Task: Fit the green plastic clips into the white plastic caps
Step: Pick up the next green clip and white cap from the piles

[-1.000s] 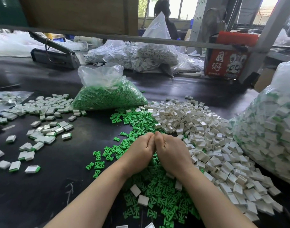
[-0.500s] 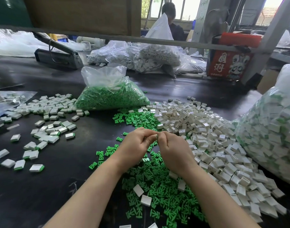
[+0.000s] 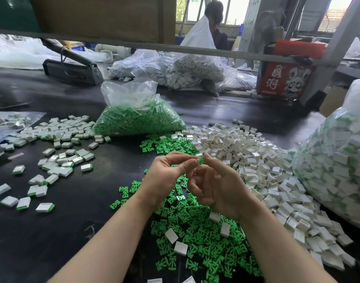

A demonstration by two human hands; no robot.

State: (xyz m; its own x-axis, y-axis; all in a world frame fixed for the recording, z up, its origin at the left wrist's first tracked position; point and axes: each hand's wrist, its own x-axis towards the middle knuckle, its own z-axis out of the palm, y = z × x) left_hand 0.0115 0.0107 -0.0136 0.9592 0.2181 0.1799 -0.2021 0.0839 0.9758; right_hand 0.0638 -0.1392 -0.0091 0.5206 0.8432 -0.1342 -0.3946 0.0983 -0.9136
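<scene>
My left hand (image 3: 167, 176) and my right hand (image 3: 220, 186) meet above the black table, fingertips together. Between them is a small green clip (image 3: 200, 160) with a bit of white at its left end. My left thumb and forefinger pinch it, and a right fingertip holds its other side. My other right fingers are curled. Below the hands lies a heap of loose green clips (image 3: 195, 231) with a few white caps on it. A heap of white caps (image 3: 256, 160) spreads to the right.
Fitted white-and-green pieces (image 3: 58, 158) lie scattered at the left. A clear bag of green clips (image 3: 138, 117) stands behind, and a big bag of fitted pieces (image 3: 338, 160) at the right. Farther back are bags of white parts (image 3: 185, 68), a red box (image 3: 285, 78), a sealer (image 3: 73, 68) and a person (image 3: 213, 27).
Both hands were pressed together low over the green heap. They have risen and opened apart at the knuckles, and now only their fingertips meet at the small piece.
</scene>
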